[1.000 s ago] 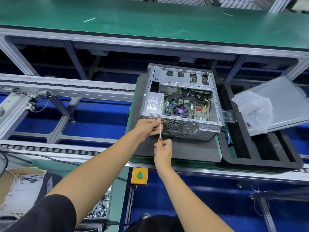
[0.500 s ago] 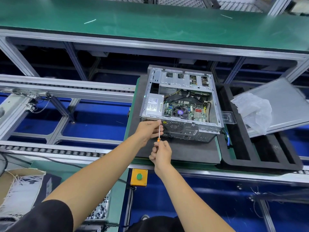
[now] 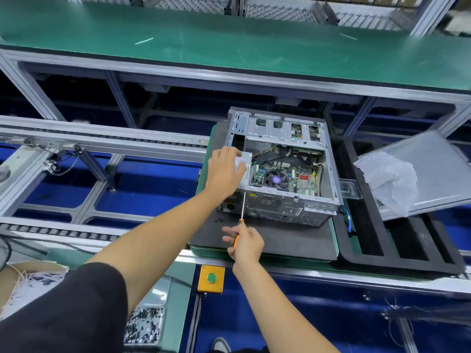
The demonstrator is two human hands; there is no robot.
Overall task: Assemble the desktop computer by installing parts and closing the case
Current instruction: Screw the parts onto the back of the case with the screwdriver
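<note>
**On the dark mat, the open case gets a screw**

On the dark foam mat [image 3: 267, 240] lies the open computer case [image 3: 280, 169]. The left hand [image 3: 224, 171] rests flat, fingers straight, on the power supply [image 3: 244, 161]. The right hand [image 3: 246, 244] grips the orange-handled screwdriver [image 3: 240, 220], whose tip touches the rear panel of the case.

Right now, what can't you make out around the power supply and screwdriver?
- Head view: most of the power supply, covered by the left hand.
- Screwdriver tip and any screw: too small.
- Handle: mostly inside the right hand.
- Case rear ports: blurred.
</note>
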